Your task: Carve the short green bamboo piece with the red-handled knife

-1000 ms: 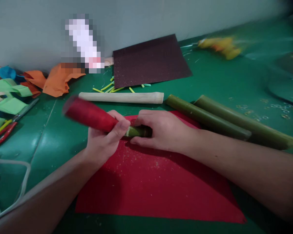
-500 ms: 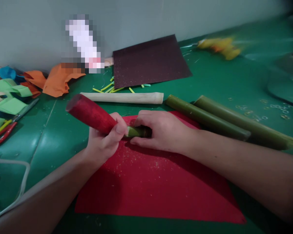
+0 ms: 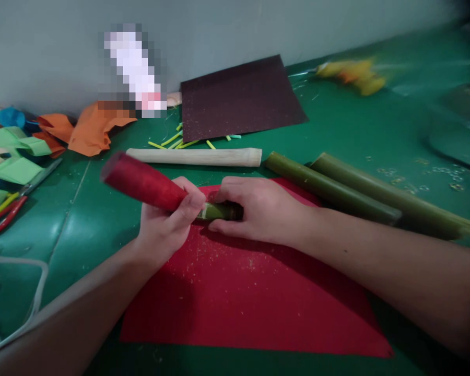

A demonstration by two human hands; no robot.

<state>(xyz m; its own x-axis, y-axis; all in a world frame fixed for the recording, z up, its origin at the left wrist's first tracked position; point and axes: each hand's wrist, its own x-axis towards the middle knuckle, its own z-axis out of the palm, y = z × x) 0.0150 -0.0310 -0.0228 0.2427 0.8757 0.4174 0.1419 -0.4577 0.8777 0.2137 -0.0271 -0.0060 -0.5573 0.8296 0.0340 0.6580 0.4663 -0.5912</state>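
Note:
My left hand [image 3: 166, 222] is wrapped round a bamboo stick whose left part is covered in a red wrap [image 3: 141, 183]; that end points up and to the left. My right hand [image 3: 258, 209] grips the bare green part of the same stick [image 3: 219, 210], fingers closed over it. Both hands are above a red sheet [image 3: 250, 297] lying on the green table [image 3: 356, 125], with pale dust specks on it.
A pale peeled stick [image 3: 196, 156] lies behind the hands. Two green bamboo poles [image 3: 360, 196] run off to the right. A dark brown sheet [image 3: 238, 99] leans at the wall. Orange and green paper scraps [image 3: 55, 136], red-handled scissors [image 3: 8, 209] and a white cord [image 3: 35, 277] are at left.
The red-wrapped end has tipped slightly up and down again in my left hand; my right hand has stayed put on the green part.

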